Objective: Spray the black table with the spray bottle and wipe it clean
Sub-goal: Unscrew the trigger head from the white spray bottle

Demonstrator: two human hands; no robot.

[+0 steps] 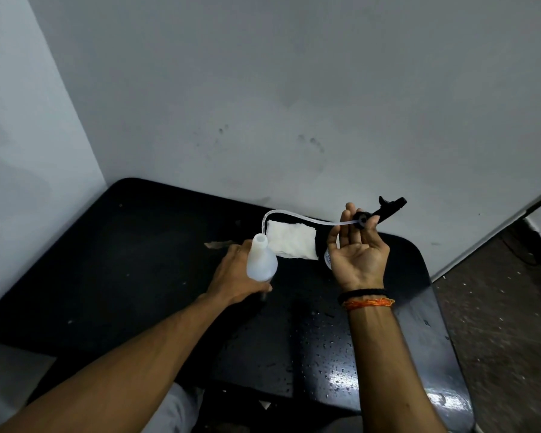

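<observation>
Left hand grips the white bottle over the middle of the black desk; its neck is uncapped. Right hand, palm up, pinches the black sprayer head above the far right edge; its clear tube arcs left. White cloth lies by the far edge. Droplets near right corner.

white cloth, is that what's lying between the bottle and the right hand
Yes: in the head view the folded white cloth lies on the black table between the bottle and the right hand.
</observation>
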